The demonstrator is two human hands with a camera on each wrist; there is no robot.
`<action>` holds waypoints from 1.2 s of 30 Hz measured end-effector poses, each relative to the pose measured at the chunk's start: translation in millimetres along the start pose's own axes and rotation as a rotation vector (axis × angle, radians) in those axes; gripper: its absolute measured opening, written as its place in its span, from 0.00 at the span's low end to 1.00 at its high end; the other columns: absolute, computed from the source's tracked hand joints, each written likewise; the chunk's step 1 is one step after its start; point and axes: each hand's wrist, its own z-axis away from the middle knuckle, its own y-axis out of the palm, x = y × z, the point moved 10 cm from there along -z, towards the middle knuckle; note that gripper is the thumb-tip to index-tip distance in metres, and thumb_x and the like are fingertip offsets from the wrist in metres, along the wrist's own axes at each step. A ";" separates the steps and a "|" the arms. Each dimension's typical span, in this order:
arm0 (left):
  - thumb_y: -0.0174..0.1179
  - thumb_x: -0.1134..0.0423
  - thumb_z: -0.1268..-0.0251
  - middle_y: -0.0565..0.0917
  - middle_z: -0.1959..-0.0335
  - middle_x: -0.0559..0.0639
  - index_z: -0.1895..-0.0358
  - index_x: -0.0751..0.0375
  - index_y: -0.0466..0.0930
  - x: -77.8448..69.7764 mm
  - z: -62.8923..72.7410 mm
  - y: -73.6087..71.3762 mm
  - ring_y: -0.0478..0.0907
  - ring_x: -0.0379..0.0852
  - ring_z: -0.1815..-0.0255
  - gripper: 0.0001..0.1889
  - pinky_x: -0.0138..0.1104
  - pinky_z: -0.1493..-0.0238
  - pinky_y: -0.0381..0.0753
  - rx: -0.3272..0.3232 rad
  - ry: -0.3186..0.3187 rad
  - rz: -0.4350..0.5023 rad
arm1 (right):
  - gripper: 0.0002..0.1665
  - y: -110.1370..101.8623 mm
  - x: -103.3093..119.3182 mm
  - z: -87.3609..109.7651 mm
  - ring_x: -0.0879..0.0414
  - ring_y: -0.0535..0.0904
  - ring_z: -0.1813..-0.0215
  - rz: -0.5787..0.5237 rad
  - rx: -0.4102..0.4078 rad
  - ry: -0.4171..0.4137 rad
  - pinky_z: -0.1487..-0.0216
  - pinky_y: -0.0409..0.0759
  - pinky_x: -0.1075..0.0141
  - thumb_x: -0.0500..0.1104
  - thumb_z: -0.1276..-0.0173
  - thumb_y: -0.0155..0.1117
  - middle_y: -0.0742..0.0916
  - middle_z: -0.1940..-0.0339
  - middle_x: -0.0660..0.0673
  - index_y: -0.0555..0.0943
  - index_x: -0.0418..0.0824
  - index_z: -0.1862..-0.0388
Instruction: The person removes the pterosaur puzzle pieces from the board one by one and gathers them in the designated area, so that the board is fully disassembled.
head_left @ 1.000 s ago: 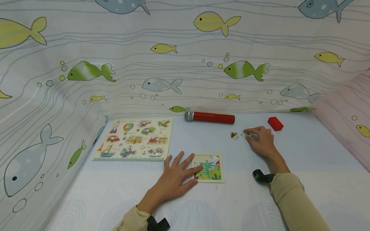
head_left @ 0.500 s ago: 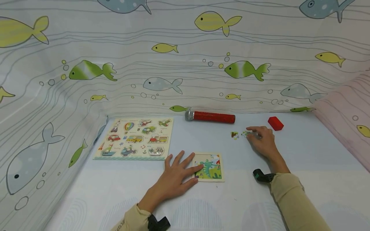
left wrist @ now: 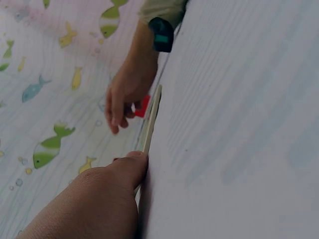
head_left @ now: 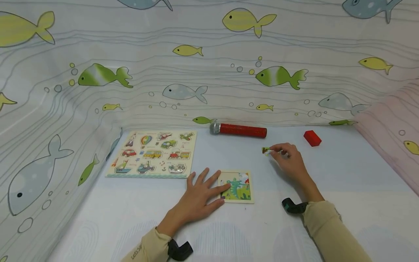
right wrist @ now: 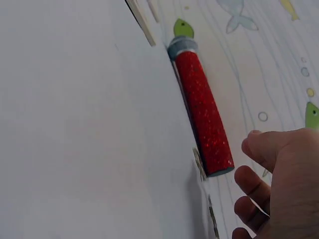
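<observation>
My left hand (head_left: 201,198) lies with its fingers spread, fingertips on the left part of a small square dinosaur jigsaw puzzle (head_left: 240,189) in a pale wooden frame. In the left wrist view the puzzle's frame (left wrist: 152,119) shows edge-on beside the left thumb. My right hand (head_left: 289,160) hovers at the right, its fingertips beside a small colourful puzzle piece (head_left: 265,150). The right wrist view shows the right hand (right wrist: 284,184) with loosely bent fingers and nothing between them. Two thin pieces lie past its fingertips, one piece (right wrist: 200,163) by the microphone and another piece (right wrist: 213,216) nearer.
A red toy microphone (head_left: 242,130) with a silver head lies at the back. A vehicle peg puzzle board (head_left: 191,145) is at the left. The red block (head_left: 312,138) sits at the back right. Fish-printed cloth (head_left: 229,80) rises behind the table.
My right hand has shifted left and lifted a little, from over the right-hand pieces towards the left-hand piece. My left hand stays on the puzzle. The head view has tilted slightly.
</observation>
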 end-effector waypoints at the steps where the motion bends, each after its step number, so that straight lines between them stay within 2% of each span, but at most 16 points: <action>1: 0.48 0.38 0.23 0.58 0.17 0.48 0.26 0.27 0.68 0.0 -0.3 0.1 0.49 0.65 0.16 0.25 0.70 0.28 0.41 0.001 -0.001 0.000 | 0.12 4.8 4.9 1.5 0.47 0.72 0.50 0.003 0.030 -0.011 0.51 0.69 0.55 0.42 0.24 0.62 0.85 0.53 0.39 0.85 0.40 0.48; 8: 0.48 0.37 0.24 0.58 0.17 0.47 0.26 0.26 0.68 1.7 -1.4 0.4 0.50 0.65 0.16 0.25 0.69 0.28 0.41 0.003 -0.007 -0.007 | 0.09 41.4 41.8 17.4 0.54 0.75 0.53 -0.015 0.239 -0.178 0.51 0.73 0.62 0.39 0.31 0.69 0.86 0.57 0.47 0.87 0.43 0.53; 13: 0.47 0.37 0.23 0.58 0.17 0.47 0.26 0.26 0.67 2.0 -1.7 -0.5 0.49 0.65 0.16 0.25 0.70 0.28 0.42 0.008 -0.008 -0.011 | 0.12 61.5 59.5 31.0 0.55 0.74 0.51 -0.011 0.381 -0.218 0.49 0.72 0.59 0.42 0.35 0.73 0.85 0.55 0.50 0.88 0.50 0.52; 17: 0.48 0.37 0.23 0.58 0.17 0.47 0.26 0.26 0.67 1.8 -2.0 -0.4 0.49 0.65 0.16 0.25 0.70 0.28 0.42 0.017 -0.013 -0.011 | 0.16 74.0 67.4 39.9 0.54 0.71 0.48 0.017 0.454 -0.219 0.46 0.70 0.55 0.45 0.38 0.76 0.83 0.53 0.52 0.88 0.55 0.51; 23: 0.48 0.37 0.24 0.59 0.17 0.47 0.26 0.26 0.68 0.6 -1.6 -0.8 0.50 0.65 0.16 0.25 0.70 0.28 0.43 0.013 -0.012 -0.003 | 0.18 85.8 71.9 47.8 0.55 0.68 0.46 0.079 0.483 -0.239 0.41 0.65 0.50 0.46 0.39 0.76 0.80 0.52 0.53 0.88 0.61 0.50; 28: 0.48 0.37 0.24 0.59 0.17 0.47 0.26 0.27 0.68 -0.5 -1.1 -0.8 0.50 0.66 0.17 0.25 0.71 0.28 0.43 0.008 -0.008 -0.003 | 0.18 87.2 77.5 51.0 0.55 0.67 0.47 0.093 0.468 -0.278 0.42 0.64 0.49 0.44 0.40 0.76 0.79 0.53 0.51 0.89 0.58 0.50; 36: 0.47 0.37 0.23 0.59 0.17 0.47 0.26 0.27 0.67 -0.7 -1.3 -1.2 0.51 0.65 0.17 0.25 0.68 0.28 0.46 -0.002 0.007 -0.044 | 0.18 86.8 81.4 50.7 0.54 0.68 0.46 0.116 0.486 -0.270 0.42 0.63 0.49 0.46 0.38 0.76 0.79 0.52 0.50 0.89 0.57 0.48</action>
